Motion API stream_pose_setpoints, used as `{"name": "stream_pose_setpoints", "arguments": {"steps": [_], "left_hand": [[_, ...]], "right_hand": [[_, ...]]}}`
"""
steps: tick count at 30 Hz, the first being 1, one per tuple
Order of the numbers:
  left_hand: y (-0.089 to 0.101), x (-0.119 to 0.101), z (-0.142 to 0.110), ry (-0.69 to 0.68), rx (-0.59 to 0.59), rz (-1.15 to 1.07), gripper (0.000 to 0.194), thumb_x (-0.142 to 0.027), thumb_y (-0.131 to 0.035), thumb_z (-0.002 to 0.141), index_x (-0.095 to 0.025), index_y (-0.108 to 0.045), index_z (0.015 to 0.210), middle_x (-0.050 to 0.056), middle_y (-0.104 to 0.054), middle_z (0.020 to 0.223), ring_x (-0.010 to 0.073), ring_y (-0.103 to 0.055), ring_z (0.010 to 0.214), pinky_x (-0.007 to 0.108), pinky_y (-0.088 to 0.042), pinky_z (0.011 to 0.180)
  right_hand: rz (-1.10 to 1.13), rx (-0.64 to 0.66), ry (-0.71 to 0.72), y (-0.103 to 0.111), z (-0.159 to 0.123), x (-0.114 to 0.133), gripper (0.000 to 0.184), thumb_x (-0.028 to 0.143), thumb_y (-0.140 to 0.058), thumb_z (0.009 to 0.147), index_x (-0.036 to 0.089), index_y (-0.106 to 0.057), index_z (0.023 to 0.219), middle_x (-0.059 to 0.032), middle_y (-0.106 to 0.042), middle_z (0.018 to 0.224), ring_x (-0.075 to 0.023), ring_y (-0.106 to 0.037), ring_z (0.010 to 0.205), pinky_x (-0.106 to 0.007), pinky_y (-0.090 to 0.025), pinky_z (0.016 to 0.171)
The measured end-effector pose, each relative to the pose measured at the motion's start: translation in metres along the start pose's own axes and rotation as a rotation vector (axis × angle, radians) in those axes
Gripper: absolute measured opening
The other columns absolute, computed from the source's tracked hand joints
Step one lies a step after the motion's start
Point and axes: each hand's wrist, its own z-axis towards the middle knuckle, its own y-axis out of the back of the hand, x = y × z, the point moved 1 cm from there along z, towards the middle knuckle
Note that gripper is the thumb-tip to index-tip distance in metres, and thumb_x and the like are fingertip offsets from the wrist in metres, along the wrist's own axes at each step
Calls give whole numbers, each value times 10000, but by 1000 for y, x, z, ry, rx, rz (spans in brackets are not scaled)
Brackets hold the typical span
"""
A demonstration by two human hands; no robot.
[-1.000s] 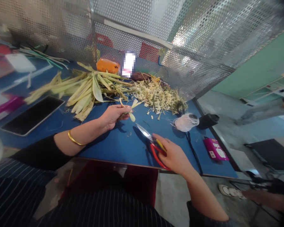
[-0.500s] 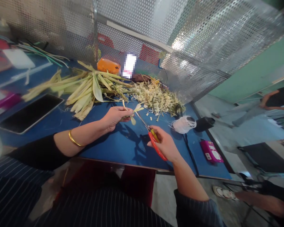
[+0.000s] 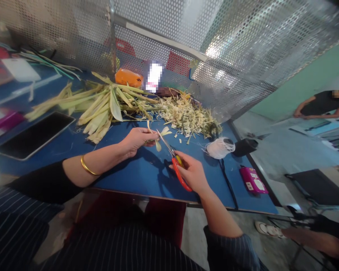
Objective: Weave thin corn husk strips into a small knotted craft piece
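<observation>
Your left hand [image 3: 137, 142] has its fingers [image 3: 149, 137] pinched together on the husk [image 3: 166, 131], whose thin, pale, papery strips splay out above the blue, flat desk [image 3: 124, 178]. Your right hand [image 3: 193, 172] has its fingers wrapped round the scissors [image 3: 181, 180], which have smooth, curved red and yellow handles and slim, shiny metal blades reaching up to the husk; I cannot tell whether they touch it. Behind your hands lie long, ribbed, dry leaves [image 3: 97, 113] and, adjoining them, a loose heap of curly clippings [image 3: 183, 114]. Right of these, a stringy white spool [image 3: 220, 148] sits just beside a black one [image 3: 245, 147].
</observation>
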Motion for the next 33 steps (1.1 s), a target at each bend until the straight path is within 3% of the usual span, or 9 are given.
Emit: {"name": "stream_pose_setpoints", "arguments": {"steps": [13,18,24,29,33], "left_hand": [[-1,-1,-1,29,41,15,158,-239,-792,654,-126,-724,743,40,-677,742,92,-593,620,259,-500,659],[0,-2,0,26,36,20,180,-248,-809,644,-127,-732,752,48,-685,761,101,-602,639,258,-505,667],[0,-3,0,20,117,-5,201,-281,-802,684,-139,-758,818,77,-716,834,116,-624,699,262,-519,710],[-1,-9,-4,6,210,8,185,-261,-790,693,-144,-767,834,95,-719,954,116,-638,733,262,-525,742],[-2,-9,-7,-36,325,39,214,-268,-794,689,-153,-777,869,109,-705,1071,116,-651,738,277,-531,768]], "right_hand": [[-191,-29,46,4,-6,1,473,409,-701,759,209,-676,1187,-79,-709,1096,-222,-671,931,-344,-532,877],[-38,-35,8,2,-7,0,464,403,-706,749,201,-669,1165,-62,-707,1055,-200,-667,899,-341,-524,893],[153,-48,-76,12,-6,3,591,424,-720,716,171,-573,1229,5,-604,766,-120,-551,645,-271,-512,669],[102,14,-73,28,-6,6,655,403,-774,658,199,-562,1243,-17,-623,898,-143,-579,788,-292,-505,779],[-66,-35,-22,33,-7,11,671,410,-805,630,215,-585,1233,-51,-639,1055,-192,-603,912,-340,-488,883]]}}
